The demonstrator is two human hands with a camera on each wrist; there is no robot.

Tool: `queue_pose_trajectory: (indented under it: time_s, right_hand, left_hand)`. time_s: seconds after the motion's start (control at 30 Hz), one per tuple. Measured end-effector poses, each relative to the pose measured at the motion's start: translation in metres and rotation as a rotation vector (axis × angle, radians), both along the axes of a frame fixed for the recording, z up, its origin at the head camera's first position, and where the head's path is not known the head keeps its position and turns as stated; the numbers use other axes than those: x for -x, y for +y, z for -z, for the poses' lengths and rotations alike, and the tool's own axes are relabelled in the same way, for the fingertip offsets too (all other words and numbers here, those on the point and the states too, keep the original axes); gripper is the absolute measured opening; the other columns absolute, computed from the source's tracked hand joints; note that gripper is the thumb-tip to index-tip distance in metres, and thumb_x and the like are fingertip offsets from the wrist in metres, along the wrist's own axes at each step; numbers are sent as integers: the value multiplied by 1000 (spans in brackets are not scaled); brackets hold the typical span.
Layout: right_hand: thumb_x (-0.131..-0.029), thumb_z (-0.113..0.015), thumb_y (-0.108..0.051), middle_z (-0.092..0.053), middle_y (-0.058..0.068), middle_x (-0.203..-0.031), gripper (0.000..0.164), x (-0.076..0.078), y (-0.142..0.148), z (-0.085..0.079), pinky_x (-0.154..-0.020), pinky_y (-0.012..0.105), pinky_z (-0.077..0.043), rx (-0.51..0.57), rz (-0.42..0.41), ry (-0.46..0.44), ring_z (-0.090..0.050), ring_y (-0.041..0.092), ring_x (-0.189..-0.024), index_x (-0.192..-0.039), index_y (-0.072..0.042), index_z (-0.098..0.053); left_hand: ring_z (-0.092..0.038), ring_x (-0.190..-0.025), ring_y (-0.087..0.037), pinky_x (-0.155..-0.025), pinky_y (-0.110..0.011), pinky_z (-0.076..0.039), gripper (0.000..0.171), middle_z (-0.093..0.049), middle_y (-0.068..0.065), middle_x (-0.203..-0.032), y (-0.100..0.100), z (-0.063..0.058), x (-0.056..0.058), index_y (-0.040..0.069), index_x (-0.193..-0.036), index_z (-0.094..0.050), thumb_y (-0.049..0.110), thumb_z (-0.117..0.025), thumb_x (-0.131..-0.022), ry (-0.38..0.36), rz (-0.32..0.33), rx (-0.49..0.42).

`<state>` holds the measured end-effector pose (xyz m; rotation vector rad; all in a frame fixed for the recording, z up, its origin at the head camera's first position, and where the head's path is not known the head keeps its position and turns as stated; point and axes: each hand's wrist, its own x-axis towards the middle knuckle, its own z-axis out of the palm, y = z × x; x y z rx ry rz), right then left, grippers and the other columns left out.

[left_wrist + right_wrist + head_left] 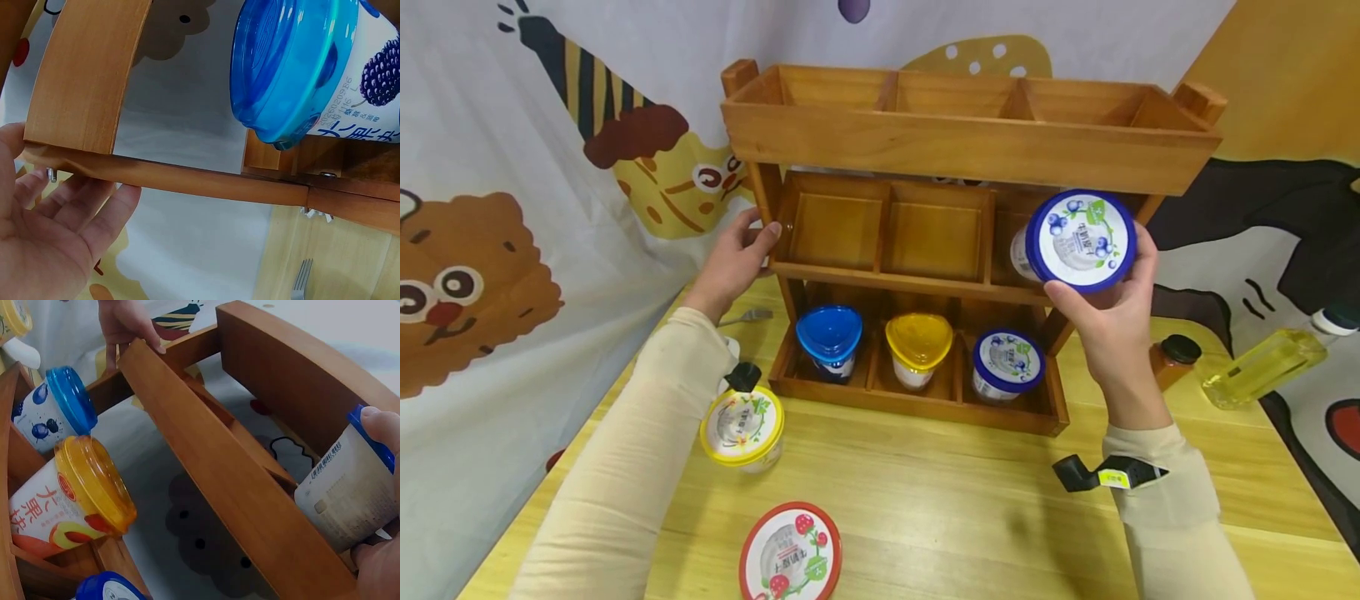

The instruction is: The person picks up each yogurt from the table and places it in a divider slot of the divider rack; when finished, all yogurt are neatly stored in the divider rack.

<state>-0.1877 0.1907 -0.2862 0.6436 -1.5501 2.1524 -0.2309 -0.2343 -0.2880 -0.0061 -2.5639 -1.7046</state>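
Note:
In the head view my right hand grips a white tub with a dark blue lid printed with blueberries. The tub is tilted at the right compartment of the middle shelf; its base overlaps that compartment. The right wrist view shows the tub's side above the shelf's front board, thumb on the lid rim. My left hand holds the left end of the wooden rack, with its fingers around the side post. On the bottom tier stand a blue-lidded cup, a yellow-lidded cup and another blueberry tub.
A yellow-lidded tub and a red-lidded strawberry tub stand on the table before the rack. A fork lies at the left. On the right are a dark-capped jar and an oil bottle. A printed cloth hangs behind.

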Motion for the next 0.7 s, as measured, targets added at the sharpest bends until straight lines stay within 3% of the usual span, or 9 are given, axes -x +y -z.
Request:
queue_pose_trajectory:
  time_s: [0.2,0.7]
  right_hand:
    - [-77,-68,19,-33,11,-148,89,7,2,0,-100,23,-50,-79,44,-41,-41,30,-135,-147,-15,-26]
    - [-78,-81,-3,-29,8,-148,99,19,3,-10,-100,14,-45,-413,150,-187,-40,27,-135,-151,-22,-16]
  left_hand:
    - [-43,-137,-34,-107,-54,-44,71,-37,-19,-154,0,-1,0,18,-159,-15,49,-44,-102,-5,5,-10]
    - [-43,-138,-30,-107,-52,-45,75,-39,-17,-153,-1,0,0,17,-159,-14,52,-45,-101,3,2,3]
